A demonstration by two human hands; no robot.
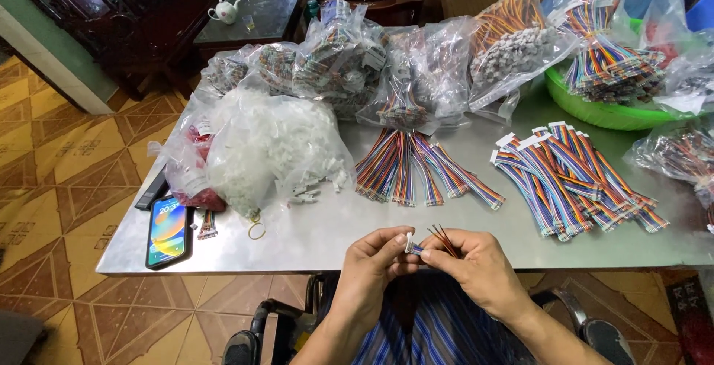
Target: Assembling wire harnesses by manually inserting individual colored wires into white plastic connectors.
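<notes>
My left hand [375,264] pinches a small white plastic connector housing [409,241] at the table's near edge. My right hand [480,264] holds a short multicoloured ribbon wire [444,237] whose end meets the connector, loose red-brown strands sticking up. Both hands are together above my lap, in front of the metal table [335,223]. A fan of loose rainbow ribbon wires [416,168] lies just beyond my hands. More bundled ribbon wires [576,179] lie to the right.
A clear bag of white connectors [275,149] sits at left, with a smartphone [167,231] and a rubber band [256,229] near it. Bags of wires [416,67] crowd the back. A green basin [602,108] of wires stands back right. Tiled floor [67,157] and dark wooden furniture [156,15] lie left.
</notes>
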